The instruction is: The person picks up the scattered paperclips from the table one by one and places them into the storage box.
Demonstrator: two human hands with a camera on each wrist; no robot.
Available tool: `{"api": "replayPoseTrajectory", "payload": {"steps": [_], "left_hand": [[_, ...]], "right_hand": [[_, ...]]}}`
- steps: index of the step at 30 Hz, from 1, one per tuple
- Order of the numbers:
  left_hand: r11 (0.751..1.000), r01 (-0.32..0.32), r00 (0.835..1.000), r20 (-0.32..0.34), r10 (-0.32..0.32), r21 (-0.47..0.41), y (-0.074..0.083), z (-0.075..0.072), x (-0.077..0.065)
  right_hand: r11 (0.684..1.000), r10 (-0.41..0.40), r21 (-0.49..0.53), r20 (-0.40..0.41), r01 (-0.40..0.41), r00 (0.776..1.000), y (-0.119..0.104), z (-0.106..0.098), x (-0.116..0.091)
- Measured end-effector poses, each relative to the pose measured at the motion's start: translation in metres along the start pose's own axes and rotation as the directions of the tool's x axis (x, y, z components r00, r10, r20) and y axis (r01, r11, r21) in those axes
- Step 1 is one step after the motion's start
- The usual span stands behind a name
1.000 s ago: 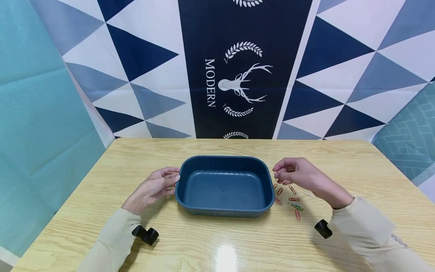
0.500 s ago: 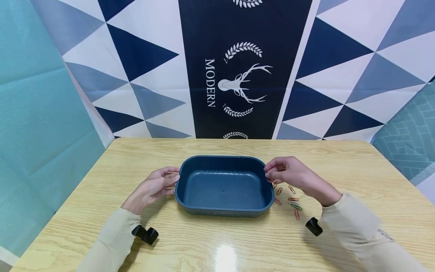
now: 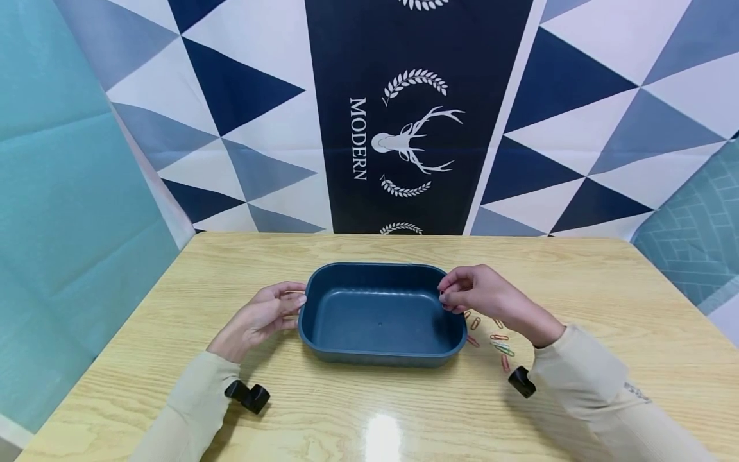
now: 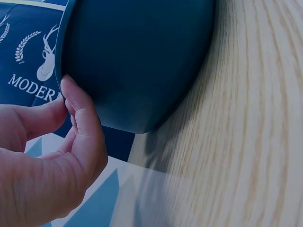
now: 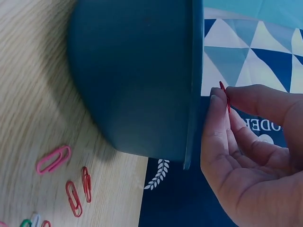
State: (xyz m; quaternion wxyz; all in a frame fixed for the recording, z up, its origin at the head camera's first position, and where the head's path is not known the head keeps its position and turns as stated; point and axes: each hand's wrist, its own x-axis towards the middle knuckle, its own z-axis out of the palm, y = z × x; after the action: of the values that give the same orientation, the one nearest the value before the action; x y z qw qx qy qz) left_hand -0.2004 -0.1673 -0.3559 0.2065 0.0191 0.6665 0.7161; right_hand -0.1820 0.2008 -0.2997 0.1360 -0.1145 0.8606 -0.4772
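On a light wood-grain table (image 3: 314, 414), backed by triangle-printed navy, grey and white fabric (image 3: 248, 77) with a dark panel (image 3: 358, 58) reading "MODERN" beside a white deer head; plain teal fabric (image 3: 75, 192) at far left. Cream sleeves (image 3: 190, 398) on both arms, small black mount pieces (image 3: 522, 382) at the wrists. Mid-table: a dark blue, rounded-rectangular plastic bin (image 3: 381, 321), open-topped, upright. Just beside its right end, lying loose and near each other: bent-wire paperclips (image 5: 74, 198), mostly red, plus one pink paperclip (image 5: 53, 159) and a green paperclip (image 3: 505, 351). In the way from above: right hand (image 3: 491, 295), hiding the bin's upper right rim and corner. Pinching a slim red wire paperclip (image 5: 228, 103) between thumb and fingertips there, above the bin's right end; tilted, partly covered by fingers, loop shape hard to tell. Gripping the bin's left rim with left hand (image 3: 260, 321), fingers bent against the outer wall.
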Motion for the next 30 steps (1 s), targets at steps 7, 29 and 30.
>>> {"api": "replayPoseTrajectory", "payload": {"steps": [7, 29, 30], "left_hand": [[1.0, -0.003, 1.0, 0.004, 0.003, -0.008, 0.0001, -0.0003, -0.0002], [1.0, -0.008, 1.0, 0.013, 0.009, -0.014, -0.0004, -0.0007, -0.0013], [1.0, -0.009, 1.0, 0.013, 0.009, -0.016, -0.0005, -0.0008, -0.0013]], "right_hand": [[1.0, -0.002, 0.005, 0.003, 0.002, 1.0, -0.0006, 0.002, 0.0009], [1.0, -0.016, -0.026, -0.002, 0.016, 1.0, -0.0017, 0.0071, 0.0056], [1.0, -0.018, -0.026, -0.001, 0.018, 1.0, -0.002, 0.0073, 0.0055]]}}
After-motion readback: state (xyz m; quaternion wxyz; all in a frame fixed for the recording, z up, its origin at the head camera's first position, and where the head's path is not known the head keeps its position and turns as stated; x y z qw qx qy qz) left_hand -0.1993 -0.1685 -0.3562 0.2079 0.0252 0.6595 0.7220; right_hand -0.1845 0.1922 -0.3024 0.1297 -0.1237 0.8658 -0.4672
